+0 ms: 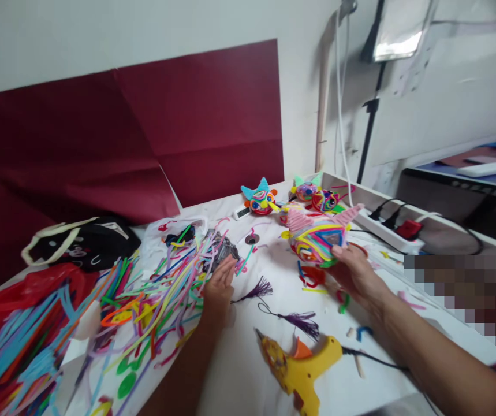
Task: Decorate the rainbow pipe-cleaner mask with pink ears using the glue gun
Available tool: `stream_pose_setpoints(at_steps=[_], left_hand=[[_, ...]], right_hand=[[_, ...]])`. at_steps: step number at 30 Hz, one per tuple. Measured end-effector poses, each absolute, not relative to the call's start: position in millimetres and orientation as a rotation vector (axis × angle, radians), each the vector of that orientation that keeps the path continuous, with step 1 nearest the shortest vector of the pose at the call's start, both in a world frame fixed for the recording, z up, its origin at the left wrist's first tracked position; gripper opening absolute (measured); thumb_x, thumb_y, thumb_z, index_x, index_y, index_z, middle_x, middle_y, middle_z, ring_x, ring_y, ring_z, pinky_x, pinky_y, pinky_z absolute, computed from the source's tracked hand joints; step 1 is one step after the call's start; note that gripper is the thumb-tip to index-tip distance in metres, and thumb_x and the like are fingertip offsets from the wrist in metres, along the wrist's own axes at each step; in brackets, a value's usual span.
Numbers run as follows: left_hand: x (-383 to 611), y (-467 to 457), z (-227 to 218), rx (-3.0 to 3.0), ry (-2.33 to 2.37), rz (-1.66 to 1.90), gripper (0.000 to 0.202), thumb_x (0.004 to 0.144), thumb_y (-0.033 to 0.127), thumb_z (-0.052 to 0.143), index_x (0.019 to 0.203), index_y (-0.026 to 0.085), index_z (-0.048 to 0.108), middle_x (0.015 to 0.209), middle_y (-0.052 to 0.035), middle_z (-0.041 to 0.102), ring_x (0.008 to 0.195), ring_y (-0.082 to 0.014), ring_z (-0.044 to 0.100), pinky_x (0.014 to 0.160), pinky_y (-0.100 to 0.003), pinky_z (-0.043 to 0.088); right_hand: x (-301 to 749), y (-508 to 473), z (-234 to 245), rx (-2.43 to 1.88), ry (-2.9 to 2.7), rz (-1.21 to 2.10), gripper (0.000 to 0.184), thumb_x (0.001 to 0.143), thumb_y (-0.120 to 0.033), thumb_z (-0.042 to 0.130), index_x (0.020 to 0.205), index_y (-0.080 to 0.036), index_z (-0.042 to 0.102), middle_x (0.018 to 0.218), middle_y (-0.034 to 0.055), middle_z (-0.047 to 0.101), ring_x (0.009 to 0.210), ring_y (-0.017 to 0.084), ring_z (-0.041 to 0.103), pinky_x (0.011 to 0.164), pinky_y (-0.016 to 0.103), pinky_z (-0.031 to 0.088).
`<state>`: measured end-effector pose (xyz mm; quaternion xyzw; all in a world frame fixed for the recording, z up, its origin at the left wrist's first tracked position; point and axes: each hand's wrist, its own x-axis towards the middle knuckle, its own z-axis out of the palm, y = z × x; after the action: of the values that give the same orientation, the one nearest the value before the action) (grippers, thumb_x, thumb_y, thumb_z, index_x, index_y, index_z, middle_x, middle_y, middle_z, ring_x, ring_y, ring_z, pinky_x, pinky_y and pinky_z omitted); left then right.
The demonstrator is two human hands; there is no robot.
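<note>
My right hand grips a fish-shaped figure made of multicoloured pipe cleaners, with pink pointed fins on top, and holds it above the table. My left hand is open, its fingers stretched out beside a heap of loose pipe cleaners. A crumpled dark plastic wrapper lies just beyond those fingertips. Between my arms are two purple tassels and a yellow glue gun, its nozzle pointing up and left.
Similar figures stand at the back, near a small white device. On the right, a white power strip holds several plugs. A red bag and a black pouch lie left. Green discs and pipe-cleaner scraps are scattered about.
</note>
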<state>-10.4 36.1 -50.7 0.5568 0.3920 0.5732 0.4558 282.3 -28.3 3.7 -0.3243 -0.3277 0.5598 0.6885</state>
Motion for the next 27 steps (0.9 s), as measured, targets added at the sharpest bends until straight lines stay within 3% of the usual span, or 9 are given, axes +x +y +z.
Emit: stream_pose_setpoints(at_steps=[9, 14, 19, 27], left_hand=[[-10.3, 33.7, -38.3, 1.535, 0.962, 1.467, 0.046, 0.058, 0.008, 0.054, 0.098, 0.023, 0.071, 0.133, -0.0081, 0.055, 0.131, -0.0284, 0.05, 0.111, -0.042, 0.043], [-3.1, 25.8, -27.0, 1.571, 0.976, 1.436, 0.026, 0.072, 0.026, 0.069, 0.097, 0.021, 0.073, 0.118, -0.0102, 0.063, 0.114, -0.0285, 0.06, 0.105, -0.044, 0.047], [9.0, 12.5, -22.6, 1.498, 0.915, 1.361, 0.045, 0.078, 0.041, 0.071, 0.117, 0.019, 0.066, 0.125, -0.0133, 0.064, 0.124, -0.0311, 0.056, 0.11, -0.048, 0.04], [24.1, 0.8, -18.5, 1.331, 0.635, 1.346, 0.079, 0.075, 0.052, 0.072, 0.143, 0.023, 0.043, 0.146, -0.0155, 0.05, 0.136, -0.0322, 0.045, 0.113, -0.046, 0.037]], right_hand=[[274.2, -30.1, 4.2, -0.713, -0.8, 1.28, 0.051, 0.074, -0.041, 0.078, 0.12, -0.027, 0.06, 0.11, 0.0026, 0.075, 0.099, 0.024, 0.071, 0.08, 0.035, 0.058], [260.4, -32.4, 12.9, -0.742, -0.819, 1.319, 0.044, 0.073, -0.038, 0.08, 0.112, -0.026, 0.062, 0.099, 0.0016, 0.076, 0.082, 0.018, 0.072, 0.063, 0.024, 0.056], [241.3, -29.0, 30.7, -0.768, -0.863, 1.392, 0.041, 0.067, -0.031, 0.084, 0.102, -0.023, 0.063, 0.095, 0.0037, 0.075, 0.071, 0.016, 0.069, 0.055, 0.023, 0.054], [192.5, -19.1, 35.1, -0.804, -0.88, 1.455, 0.038, 0.07, -0.034, 0.082, 0.099, -0.022, 0.06, 0.094, 0.003, 0.073, 0.068, 0.013, 0.066, 0.055, 0.022, 0.054]])
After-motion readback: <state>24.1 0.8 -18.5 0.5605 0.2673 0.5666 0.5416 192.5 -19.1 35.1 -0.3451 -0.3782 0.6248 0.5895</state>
